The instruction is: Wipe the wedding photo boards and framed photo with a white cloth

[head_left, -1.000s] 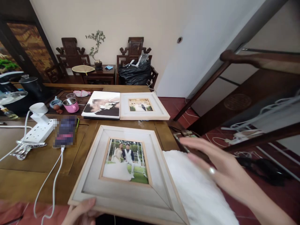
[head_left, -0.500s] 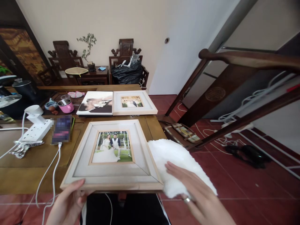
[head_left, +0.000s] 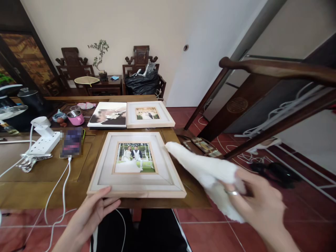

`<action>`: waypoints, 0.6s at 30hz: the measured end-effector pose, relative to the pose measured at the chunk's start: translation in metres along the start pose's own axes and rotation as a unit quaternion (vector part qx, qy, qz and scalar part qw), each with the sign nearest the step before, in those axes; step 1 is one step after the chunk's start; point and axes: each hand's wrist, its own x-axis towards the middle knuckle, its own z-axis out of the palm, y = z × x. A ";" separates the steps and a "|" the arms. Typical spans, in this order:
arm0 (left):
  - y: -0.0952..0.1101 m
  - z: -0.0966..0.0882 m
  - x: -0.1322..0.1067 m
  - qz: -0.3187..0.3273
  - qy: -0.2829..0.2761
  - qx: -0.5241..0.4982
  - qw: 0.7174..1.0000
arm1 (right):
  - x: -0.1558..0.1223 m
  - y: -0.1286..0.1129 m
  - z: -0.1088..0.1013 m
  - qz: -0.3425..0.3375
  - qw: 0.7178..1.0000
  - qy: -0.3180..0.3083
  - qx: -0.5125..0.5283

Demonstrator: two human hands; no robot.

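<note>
A light wooden picture frame [head_left: 105, 164] with a photo of two people on a swing lies at the table's near edge. My left hand [head_left: 98, 208] grips its front edge, thumb on top and fingers underneath. My right hand [head_left: 258, 199], with a ring on one finger, is closed around a white fluffy cloth [head_left: 202, 166]. The cloth stretches from the hand toward the frame's right side, its far tip by the frame's upper right edge; whether they touch I cannot tell.
Behind stand a second picture frame [head_left: 168, 119] and a photo album [head_left: 107, 114]. Leftward are a phone [head_left: 72, 141] on a cable, a power strip [head_left: 46, 142] and a pink cup [head_left: 75, 119]. A wooden chair [head_left: 252, 80] rises at right, above cables on the floor.
My right hand has closed on the cloth, gathered it and lifted it rightward; before, it lay spread under flat fingers. The frame sits slightly further right and higher in view.
</note>
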 end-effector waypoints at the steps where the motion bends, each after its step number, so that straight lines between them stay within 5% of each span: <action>1: 0.002 -0.001 -0.001 -0.017 -0.034 -0.008 0.999 | 0.002 -0.002 0.003 -0.062 0.998 0.000 -0.003; 4: 0.009 -0.005 -0.005 -0.069 -0.107 -0.032 0.991 | 0.004 -0.014 0.012 -0.178 0.981 -0.071 0.012; 7: 0.009 -0.009 -0.006 -0.081 -0.122 -0.030 0.989 | 0.004 -0.028 0.018 -0.171 0.968 -0.181 0.018; 10: 0.000 -0.014 -0.004 -0.017 -0.096 0.006 0.995 | 0.007 -0.036 0.021 -0.147 0.959 -0.240 -0.024; 15: -0.004 -0.021 -0.002 0.105 -0.056 0.178 0.977 | 0.023 -0.032 0.021 -0.161 0.957 -0.224 -0.089; 18: 0.010 -0.023 -0.002 0.139 -0.078 0.369 0.916 | 0.036 -0.022 0.015 -0.161 0.967 -0.182 -0.072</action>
